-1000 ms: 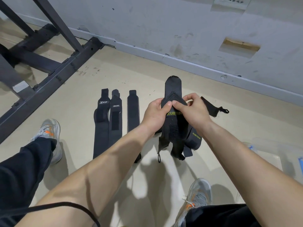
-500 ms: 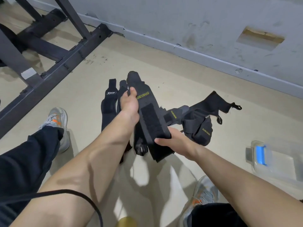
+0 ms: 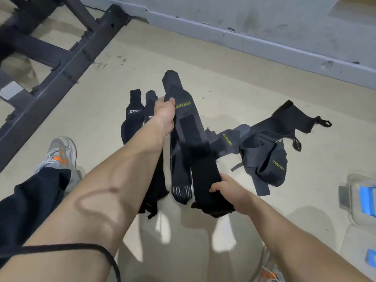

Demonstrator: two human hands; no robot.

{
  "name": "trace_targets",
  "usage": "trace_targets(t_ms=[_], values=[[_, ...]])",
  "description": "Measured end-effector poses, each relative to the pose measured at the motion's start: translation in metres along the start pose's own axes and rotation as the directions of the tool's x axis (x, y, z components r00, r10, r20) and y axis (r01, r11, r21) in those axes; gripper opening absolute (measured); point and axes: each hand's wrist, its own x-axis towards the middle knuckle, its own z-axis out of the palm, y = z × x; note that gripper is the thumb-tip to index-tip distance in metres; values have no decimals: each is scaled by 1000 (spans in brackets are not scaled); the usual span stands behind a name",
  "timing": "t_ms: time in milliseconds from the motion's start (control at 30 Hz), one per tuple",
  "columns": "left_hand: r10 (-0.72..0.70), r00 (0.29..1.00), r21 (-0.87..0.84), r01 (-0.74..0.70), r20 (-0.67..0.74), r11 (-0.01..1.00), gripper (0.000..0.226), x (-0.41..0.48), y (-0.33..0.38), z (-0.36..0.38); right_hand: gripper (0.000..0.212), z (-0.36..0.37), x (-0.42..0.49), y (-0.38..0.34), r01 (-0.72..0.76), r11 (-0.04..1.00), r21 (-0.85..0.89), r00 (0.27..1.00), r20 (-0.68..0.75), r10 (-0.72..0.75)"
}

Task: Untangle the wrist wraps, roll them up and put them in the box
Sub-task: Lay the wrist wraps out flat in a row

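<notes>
Currently the left grip (image 3: 164,113) pinches the wrist wrap (image 3: 188,129) toward its far end, the right grip (image 3: 228,192) clutching its near end.

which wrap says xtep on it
The leftmost wrap, lying flat: its logo reads XTEP in white. The held wrap and the tangled pile carry yellow XUEYING lettering.

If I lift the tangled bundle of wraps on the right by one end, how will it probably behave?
Probably floppy: the tangled bundle lies in soft folds and loops on the floor, so it should sag and trail. It looks like thin fabric, so likely light. Its straps cross each other, so the whole knot may come up together.
</notes>
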Motion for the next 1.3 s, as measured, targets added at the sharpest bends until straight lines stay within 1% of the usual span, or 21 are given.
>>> trace_targets(t_ms=[67, 133, 233, 267, 333, 400, 467, 533, 600, 667, 733, 800, 867, 1000, 1067, 1133, 1167, 1200, 1233, 1267, 1300], values=[[51, 998, 41, -52, 31, 998, 21, 19, 7, 19, 30, 0, 26, -9, -23, 994, 108, 1000, -16, 24], [106, 994, 92, -109, 37, 990, 30, 37, 16, 38, 26, 0, 55, -16, -10, 979, 204, 999, -45, 20], [168, 986, 388, -150, -14, 909, 60, 60, 15, 49, 21, -2, 96, -21, 33, 967, 253, 987, -159, 8], [170, 985, 479, -148, -4, 865, 63, 61, 5, 46, 23, -2, 106, -20, 27, 968, 250, 984, -179, 19], [171, 980, 619, -200, 107, 760, 54, 56, -33, 30, 24, -1, 118, -16, -5, 974, 227, 983, -176, 47], [123, 974, 732, -225, 191, 643, 42, 42, -83, 7, 31, 1, 120, -9, 1, 988, 157, 979, -200, 31], [83, 971, 811, -232, 223, 537, 44, 30, -125, -16, 44, 2, 117, 0, 28, 998, 51, 975, -221, -16], [75, 957, 876, -286, 280, 389, 52, 19, -155, -37, 39, 5, 112, 11, 26, 1000, 4, 984, -177, -25], [23, 934, 910, -353, 357, 217, 59, 10, -173, -53, 31, 8, 105, 19, 2, 999, -36, 987, -158, -7], [-54, 913, 914, -401, 404, 58, 66, 3, -180, -63, 32, 9, 103, 25, -7, 996, -85, 978, -206, -11], [-82, 907, 907, -419, 414, -49, 69, 0, -179, -68, 33, 13, 101, 25, -20, 998, -53, 972, -236, 7], [-41, 910, 902, -415, 414, -114, 69, 2, -176, -74, 30, 19, 100, 23, -42, 999, -1, 976, -213, 41], [-23, 920, 910, -391, 392, -140, 69, 8, -177, -79, 31, 24, 100, 22, -53, 999, 5, 983, -173, 53], [-38, 936, 921, -352, 350, -165, 73, 13, -179, -84, 40, 34, 103, 23, -45, 999, -20, 990, -132, 42], [-43, 941, 929, -339, 337, -148, 73, 13, -178, -84, 42, 37, 105, 23, -33, 999, -28, 991, -134, 29], [13, 941, 937, -336, 339, -98, 66, 8, -176, -82, 40, 37, 104, 22, -52, 998, -47, 990, -131, 45], [85, 930, 933, -353, 358, -69, 58, 2, -175, -80, 37, 36, 104, 23, -77, 995, -62, 990, -124, 69], [173, 901, 917, -397, 397, -39, 52, -4, -174, -77, 33, 35, 104, 24, -100, 990, -102, 989, -119, 88], [237, 860, 887, -460, 452, -20, 49, -12, -175, -73, 28, 32, 103, 24, -108, 976, -187, 988, -125, 86], [255, 822, 852, -523, 509, -17, 46, -20, -177, -69, 26, 29, 103, 25, -107, 951, -291, 986, -154, 63], [228, 797, 822, -569, 560, -27, 44, -26, -182, -65, 27, 24, 102, 25, -114, 920, -375, 977, -210, 35]])
